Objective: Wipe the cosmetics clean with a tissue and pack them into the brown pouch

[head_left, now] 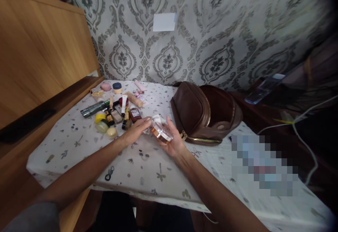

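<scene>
My right hand [173,142] holds a small clear jar with an amber base [161,133] above the table. My left hand [136,129] rests its fingers against the jar's left side and a bit of white tissue or wrapper [158,120] on top of it. A brown leather pouch [204,114] with a gold zipper lies open just right of my right hand. To the left of my left hand lies a heap of cosmetics [116,110]: tubes, small jars, bottles and a dark green tube.
The table carries a white printed cloth [148,168]. A wooden cabinet [39,52] stands at the left, patterned wallpaper behind. White cables [303,126] run along the dark right side. A blurred patch covers part of the cloth at the right.
</scene>
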Available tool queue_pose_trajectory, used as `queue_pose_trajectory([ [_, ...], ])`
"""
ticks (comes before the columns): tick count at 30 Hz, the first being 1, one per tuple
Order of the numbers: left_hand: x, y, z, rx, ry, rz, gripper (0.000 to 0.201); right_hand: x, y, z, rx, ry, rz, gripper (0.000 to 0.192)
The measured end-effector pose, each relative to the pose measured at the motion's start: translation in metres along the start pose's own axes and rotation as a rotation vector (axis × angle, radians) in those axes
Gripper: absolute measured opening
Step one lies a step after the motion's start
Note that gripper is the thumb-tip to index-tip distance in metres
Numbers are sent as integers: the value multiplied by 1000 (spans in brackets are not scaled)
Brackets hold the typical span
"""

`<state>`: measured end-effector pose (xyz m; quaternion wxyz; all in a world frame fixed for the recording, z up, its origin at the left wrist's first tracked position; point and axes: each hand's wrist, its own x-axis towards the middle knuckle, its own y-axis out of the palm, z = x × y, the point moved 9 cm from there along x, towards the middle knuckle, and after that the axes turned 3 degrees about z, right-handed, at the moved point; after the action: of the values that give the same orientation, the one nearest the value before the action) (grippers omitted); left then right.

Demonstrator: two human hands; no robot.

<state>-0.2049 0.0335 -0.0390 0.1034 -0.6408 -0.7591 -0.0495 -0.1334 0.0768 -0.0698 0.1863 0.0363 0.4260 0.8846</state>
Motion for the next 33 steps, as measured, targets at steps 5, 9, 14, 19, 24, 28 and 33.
queue_pose_trajectory([
  [5, -4, 17, -5, -95, 13, 98, 76, -2, -3, 3, -18, -33, -75, 42],
  [9, -3, 12, -7, -86, -7, 34, 69, 2, -15, 0, 2, -34, -137, 43],
  [14, 0, 3, -8, -90, -16, -23, 67, 4, -19, 4, 8, -85, -152, 21],
  [19, -1, -13, -11, 131, 50, -182, 70, 3, -17, 2, 121, -81, -145, 12],
  [24, -10, -11, -30, 575, 228, -254, 69, 6, -20, -2, 144, -24, -129, 12],
  [28, -14, 1, -41, 713, 353, -214, 44, 5, -27, 4, 238, -32, -156, 23],
  [33, -14, 1, -50, 720, 383, -242, 39, 3, -34, -1, 237, 38, -199, 17],
])
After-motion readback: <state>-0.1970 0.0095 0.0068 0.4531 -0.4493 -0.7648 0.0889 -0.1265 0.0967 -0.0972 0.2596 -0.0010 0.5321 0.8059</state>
